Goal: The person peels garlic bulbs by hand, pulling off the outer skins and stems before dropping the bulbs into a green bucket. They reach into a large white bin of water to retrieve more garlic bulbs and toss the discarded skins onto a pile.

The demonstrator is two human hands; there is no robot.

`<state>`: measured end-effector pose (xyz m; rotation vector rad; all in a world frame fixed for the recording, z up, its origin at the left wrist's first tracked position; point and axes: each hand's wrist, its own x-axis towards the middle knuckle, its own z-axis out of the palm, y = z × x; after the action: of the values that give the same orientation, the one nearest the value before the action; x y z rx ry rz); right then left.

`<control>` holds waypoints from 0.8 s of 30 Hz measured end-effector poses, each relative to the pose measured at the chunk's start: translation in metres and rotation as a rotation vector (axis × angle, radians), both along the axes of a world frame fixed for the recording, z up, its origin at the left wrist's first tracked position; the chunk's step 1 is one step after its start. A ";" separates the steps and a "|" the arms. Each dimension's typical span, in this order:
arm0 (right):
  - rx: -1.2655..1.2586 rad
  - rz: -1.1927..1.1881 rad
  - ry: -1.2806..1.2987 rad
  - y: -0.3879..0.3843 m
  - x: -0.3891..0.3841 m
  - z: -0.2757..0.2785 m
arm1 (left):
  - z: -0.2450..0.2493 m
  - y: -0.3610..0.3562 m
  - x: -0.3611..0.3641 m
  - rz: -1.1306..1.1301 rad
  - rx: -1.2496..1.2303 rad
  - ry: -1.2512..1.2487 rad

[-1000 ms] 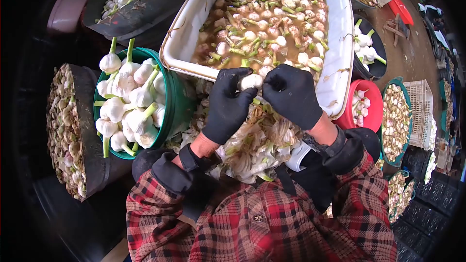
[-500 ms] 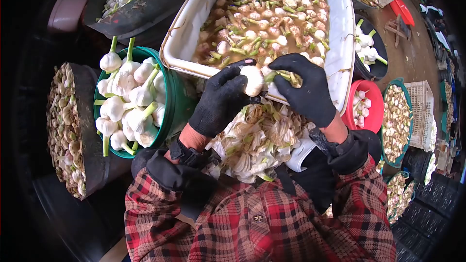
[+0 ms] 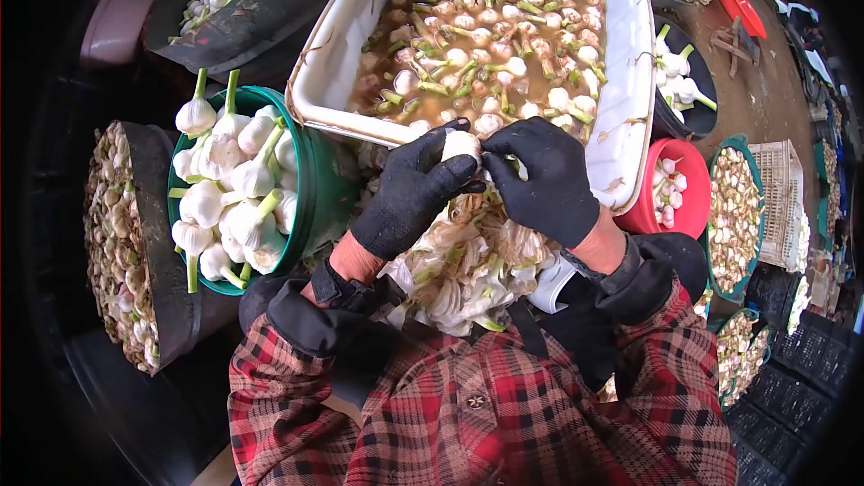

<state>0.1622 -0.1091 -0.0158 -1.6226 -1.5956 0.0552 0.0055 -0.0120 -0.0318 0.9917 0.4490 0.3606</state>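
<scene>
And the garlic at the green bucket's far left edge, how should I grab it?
Probably pinch its stem from the far side of the green bucket: the stem sticks out that way, clear of neighbouring garlic. The round bulb sits close to it, leaving less room.

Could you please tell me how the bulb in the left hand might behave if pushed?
The bulb would probably roll, since its visible side is rounded. It is likely firm, showing no dent in the left hand. Its smooth surface might feel slippery.

The tub (image 3: 623, 157) lies in front; bucket (image 3: 317, 198) to its left, bowl (image 3: 641, 209) to its right. The bulb (image 3: 461, 145) sits between left hand (image 3: 409, 193) and right hand (image 3: 547, 182), above the husks (image 3: 472, 256).
</scene>
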 end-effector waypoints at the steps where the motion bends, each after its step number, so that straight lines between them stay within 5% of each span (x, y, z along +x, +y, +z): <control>1: -0.004 -0.011 -0.043 0.000 -0.001 -0.001 | 0.000 -0.001 0.001 0.013 0.002 0.008; 8: -0.056 0.022 -0.045 -0.005 -0.002 -0.011 | 0.033 0.013 -0.002 -0.299 0.401 0.439; 12: -0.100 0.053 0.071 -0.004 0.000 -0.011 | 0.006 0.003 -0.003 -0.060 0.712 0.213; 15: -0.179 -0.007 0.200 -0.003 0.003 -0.009 | 0.010 -0.004 -0.007 -0.248 0.868 0.147; 19: -0.244 -0.028 0.396 -0.002 0.018 -0.011 | 0.019 -0.006 -0.008 -0.267 0.779 0.208; 22: -0.253 0.022 0.604 0.002 0.015 -0.012 | 0.013 -0.002 -0.005 -0.103 0.727 0.222; 24: -0.305 0.017 0.673 0.003 0.011 -0.007 | -0.010 -0.004 0.001 0.120 0.716 -0.013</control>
<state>0.1735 -0.1062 -0.0233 -1.5782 -1.1042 0.8014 0.0068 -0.0157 -0.0420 1.6586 0.3710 0.6599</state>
